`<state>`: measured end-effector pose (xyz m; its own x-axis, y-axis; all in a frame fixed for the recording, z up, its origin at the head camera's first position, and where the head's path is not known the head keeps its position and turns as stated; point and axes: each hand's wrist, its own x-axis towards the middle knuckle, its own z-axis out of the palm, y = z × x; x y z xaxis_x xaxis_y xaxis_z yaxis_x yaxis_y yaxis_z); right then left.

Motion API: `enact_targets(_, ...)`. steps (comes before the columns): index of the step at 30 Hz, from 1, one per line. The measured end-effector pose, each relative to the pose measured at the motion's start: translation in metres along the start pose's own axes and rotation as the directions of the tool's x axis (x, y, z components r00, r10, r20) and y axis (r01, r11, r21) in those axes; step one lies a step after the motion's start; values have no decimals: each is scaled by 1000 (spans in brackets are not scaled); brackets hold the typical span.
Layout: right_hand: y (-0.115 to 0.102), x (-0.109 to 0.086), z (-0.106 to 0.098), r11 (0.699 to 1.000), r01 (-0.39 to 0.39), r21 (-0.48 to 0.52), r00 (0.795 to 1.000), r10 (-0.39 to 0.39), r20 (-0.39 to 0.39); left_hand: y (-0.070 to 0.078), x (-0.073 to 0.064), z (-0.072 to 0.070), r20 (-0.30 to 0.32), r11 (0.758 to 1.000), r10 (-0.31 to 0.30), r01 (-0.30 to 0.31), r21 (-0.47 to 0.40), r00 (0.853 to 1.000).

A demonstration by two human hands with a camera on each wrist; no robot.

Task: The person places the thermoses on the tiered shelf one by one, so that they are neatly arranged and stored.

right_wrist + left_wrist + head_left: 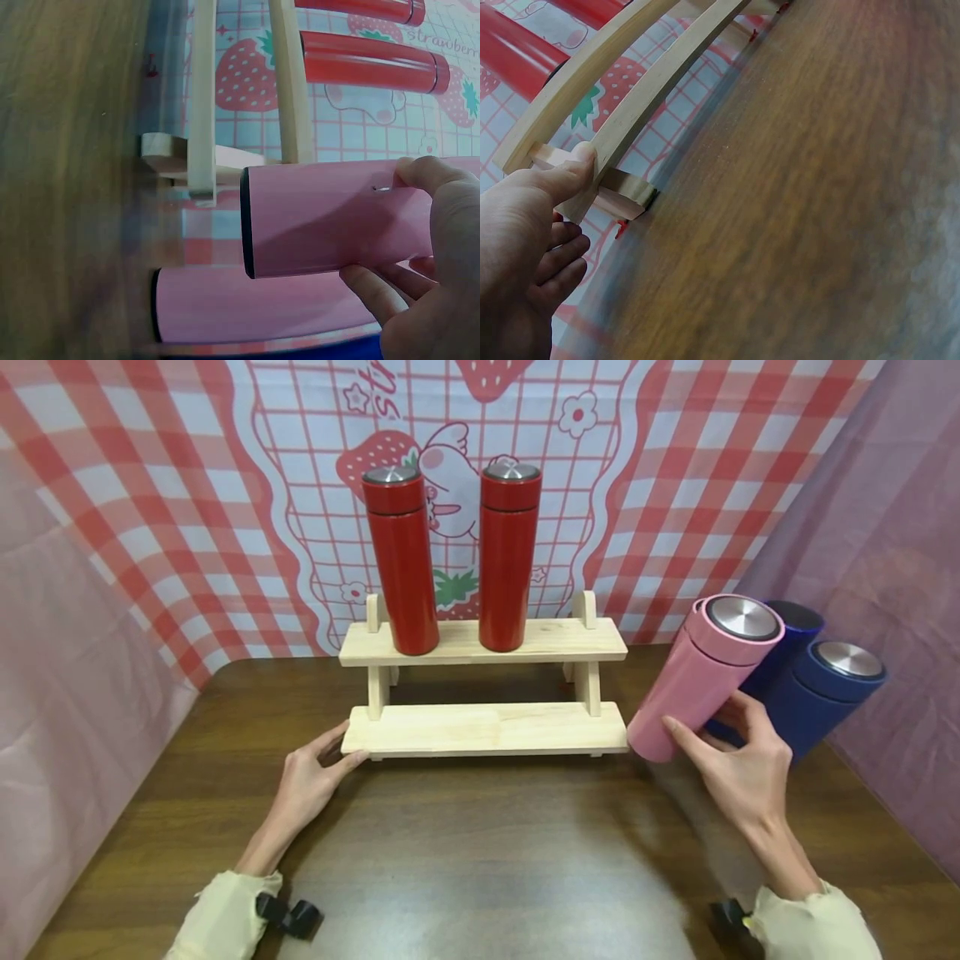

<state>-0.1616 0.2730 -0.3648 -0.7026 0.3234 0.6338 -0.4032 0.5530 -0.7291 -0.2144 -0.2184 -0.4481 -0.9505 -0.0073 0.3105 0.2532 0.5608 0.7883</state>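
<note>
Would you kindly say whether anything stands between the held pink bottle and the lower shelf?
Nothing visible does: the pink bottle in the right hand is beside the lower shelf; both red bottles are on the upper shelf.

A dark brown tabletop with wood grain point(187, 760) fills the near part of the scene, its far left corner rounded, and a pale, soft glare point(517, 893) lies across its near middle. Behind its far edge hangs a red-and-white checked cloth point(697, 468), with a wavy-edged white panel of thin red grid lines point(600, 502) in its middle, printed with red strawberries point(491, 375), flowers point(577, 415) and cropped lettering point(444, 39) that seems to read "strawberry". A pale pink cloth point(67, 677) hangs at left, a creased mauve cloth point(877, 527) at right.
</note>
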Motion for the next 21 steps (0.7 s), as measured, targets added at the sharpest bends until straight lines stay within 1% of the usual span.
enact_targets(5, -7, 7, 6, 1000, 10, 20, 1000, -10, 20, 1, 0, 0, 5, 1000, -9, 9, 5, 1000)
enact_targets(9, -11, 13, 12, 999, 19, 26, 1000, -19, 18, 1, 1, 0, 6, 1000, -15, 15, 4, 1000)
enact_targets(21, -20, 29, 24, 995, 91, -33, 996, -91, 5, 1, 0, -1, 3, 1000, -17, 17, -3, 1000)
